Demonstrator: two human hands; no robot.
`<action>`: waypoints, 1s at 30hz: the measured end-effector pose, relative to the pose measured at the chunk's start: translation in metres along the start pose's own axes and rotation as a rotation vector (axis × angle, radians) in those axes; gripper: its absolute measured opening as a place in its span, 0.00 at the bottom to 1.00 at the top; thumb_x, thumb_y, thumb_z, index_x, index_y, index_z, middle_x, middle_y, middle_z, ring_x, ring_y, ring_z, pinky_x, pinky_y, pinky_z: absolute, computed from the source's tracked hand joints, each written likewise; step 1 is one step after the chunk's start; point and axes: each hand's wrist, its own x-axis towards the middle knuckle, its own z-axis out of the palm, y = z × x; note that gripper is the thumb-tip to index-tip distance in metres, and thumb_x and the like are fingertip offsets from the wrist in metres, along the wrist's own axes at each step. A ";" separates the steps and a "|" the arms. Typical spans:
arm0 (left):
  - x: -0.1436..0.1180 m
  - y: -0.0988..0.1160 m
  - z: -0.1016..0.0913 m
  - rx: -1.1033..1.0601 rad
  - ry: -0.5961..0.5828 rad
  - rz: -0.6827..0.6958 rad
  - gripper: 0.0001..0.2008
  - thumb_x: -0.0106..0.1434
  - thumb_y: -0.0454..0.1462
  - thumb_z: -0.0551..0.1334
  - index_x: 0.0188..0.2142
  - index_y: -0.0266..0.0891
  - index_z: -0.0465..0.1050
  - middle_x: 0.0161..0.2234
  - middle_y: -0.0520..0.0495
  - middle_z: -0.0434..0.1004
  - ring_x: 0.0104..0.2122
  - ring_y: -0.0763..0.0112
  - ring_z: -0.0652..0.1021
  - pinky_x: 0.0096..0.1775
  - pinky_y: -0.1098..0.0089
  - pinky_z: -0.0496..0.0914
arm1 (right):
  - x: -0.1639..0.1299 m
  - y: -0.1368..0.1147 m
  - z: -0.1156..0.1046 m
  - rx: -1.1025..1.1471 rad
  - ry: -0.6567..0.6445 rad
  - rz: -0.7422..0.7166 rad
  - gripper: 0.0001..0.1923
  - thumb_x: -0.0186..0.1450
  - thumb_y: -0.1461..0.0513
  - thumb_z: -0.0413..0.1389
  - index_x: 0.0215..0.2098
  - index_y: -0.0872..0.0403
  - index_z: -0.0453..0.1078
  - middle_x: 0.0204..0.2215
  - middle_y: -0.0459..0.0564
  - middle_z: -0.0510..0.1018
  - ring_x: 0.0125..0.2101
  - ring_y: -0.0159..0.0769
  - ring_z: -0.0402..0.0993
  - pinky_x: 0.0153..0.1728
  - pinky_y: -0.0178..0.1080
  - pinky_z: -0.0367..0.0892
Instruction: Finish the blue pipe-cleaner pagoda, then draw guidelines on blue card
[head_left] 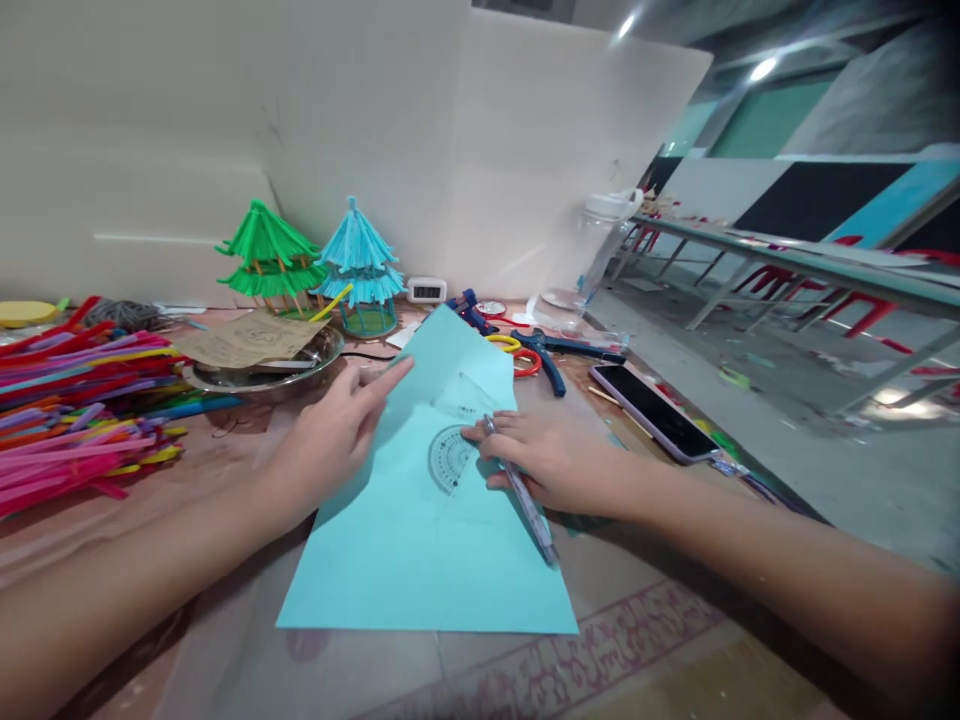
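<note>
We're working mid-table on a light blue sheet (420, 540), near edge lying toward us, far corner lifting up by the plate (255, 378). Left hand (330, 440) is pressing down at the sheet's left edge, fingers stretched almost flat, index tip touching the raised corner; it's gripping nothing. Right hand (551, 455) is lying on the sheet's right side, fingers curled around a pen (525, 495), fingertips also pinning a clear protractor (452, 455) against the paper.

Handling, as we judge it: the sheet is thin, light and floppy, so it's likely sliding easily on the table and creasing if we pinch it mid-span. Better holding it flat by an edge or corner with spread fingers. The protractor looks stiff and slick, probably skating unless it's pressed down.

Room: the left edge is crowded by a pile of pipe cleaners (75, 410), well apart from the sheet. Far side is holding the plate, two small pagodas (315, 265), scissors (517, 355) and pliers (559, 352) near the sheet's far corner. A phone (652, 412) is lying near the right edge, just beyond the right wrist. The near edge is open table (450, 680).
</note>
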 end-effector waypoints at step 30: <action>0.006 -0.022 0.002 0.231 -0.077 -0.040 0.24 0.70 0.38 0.47 0.62 0.39 0.66 0.50 0.35 0.78 0.44 0.52 0.81 0.43 0.57 0.74 | 0.031 0.024 0.015 0.213 0.045 0.189 0.12 0.71 0.59 0.55 0.50 0.57 0.68 0.54 0.63 0.74 0.54 0.47 0.72 0.54 0.54 0.69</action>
